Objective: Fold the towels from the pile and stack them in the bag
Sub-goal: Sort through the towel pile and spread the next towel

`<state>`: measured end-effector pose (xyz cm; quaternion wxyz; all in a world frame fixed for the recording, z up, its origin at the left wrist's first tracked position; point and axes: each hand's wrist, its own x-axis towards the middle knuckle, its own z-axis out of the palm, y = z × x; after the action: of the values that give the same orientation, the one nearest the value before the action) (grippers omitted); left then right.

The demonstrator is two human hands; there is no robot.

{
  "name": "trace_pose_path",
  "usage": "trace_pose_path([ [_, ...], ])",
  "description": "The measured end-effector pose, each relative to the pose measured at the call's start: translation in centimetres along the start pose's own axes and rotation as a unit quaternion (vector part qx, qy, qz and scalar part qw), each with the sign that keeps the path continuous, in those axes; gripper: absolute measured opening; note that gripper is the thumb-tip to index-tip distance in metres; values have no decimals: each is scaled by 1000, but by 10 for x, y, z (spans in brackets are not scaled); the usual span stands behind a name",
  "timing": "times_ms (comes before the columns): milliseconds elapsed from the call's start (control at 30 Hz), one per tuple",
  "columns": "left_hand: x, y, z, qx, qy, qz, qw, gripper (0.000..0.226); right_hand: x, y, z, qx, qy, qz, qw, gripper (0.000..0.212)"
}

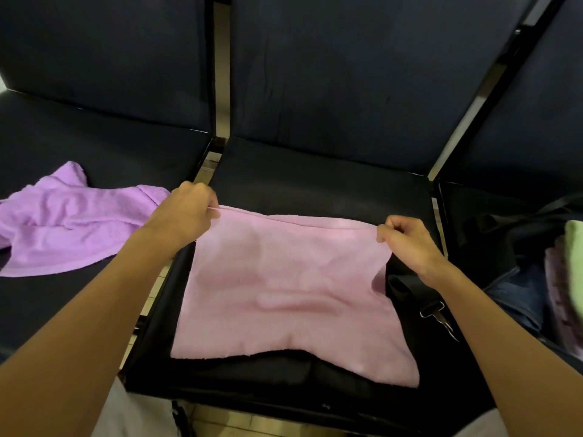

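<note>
Fingers: left hand (186, 209) and right hand (407, 241) each curl round and pinch a far corner of the pink towel (284, 291), knuckles up, thumbs under the hem.
Pink towel look: pale pink terry, roughly square, far hem pulled taut between the hands, a soft ridge across its middle, near edge wavy.
Pink towel place: spread on the middle seat (315, 181), hanging back from the fingers toward the person, its near right corner drooping lowest.
Purple towel (66, 222): crumpled, left of the middle seat, on the neighbouring seat, apart from the left hand.
Bag (511, 234): dark, right of the middle seat, open; green towel (574, 253) and a mauve one inside.
Strap clip (438, 313): metal, just right of the pink towel.
</note>
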<state>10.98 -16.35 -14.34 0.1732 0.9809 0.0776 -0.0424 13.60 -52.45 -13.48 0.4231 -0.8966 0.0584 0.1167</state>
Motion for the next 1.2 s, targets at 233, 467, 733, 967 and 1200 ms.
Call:
trace_pose_path([
  [233,-1,2,-3,-18,8,11,1000,14,7,4,1,39,41,-16,998,24],
  [467,0,-2,-4,-24,11,5,1000,18,9,5,2,20,106,-58,992,22],
  [733,-2,7,-9,-51,18,-2,999,17,9,6,-5,31,166,-107,980,13],
  [967,-3,7,-12,-57,36,17,998,14,8,8,-9,70,186,-123,972,10],
  [1200,-3,1,-16,-69,44,39,996,11,3,1,-15,143,196,-122,962,10],
])
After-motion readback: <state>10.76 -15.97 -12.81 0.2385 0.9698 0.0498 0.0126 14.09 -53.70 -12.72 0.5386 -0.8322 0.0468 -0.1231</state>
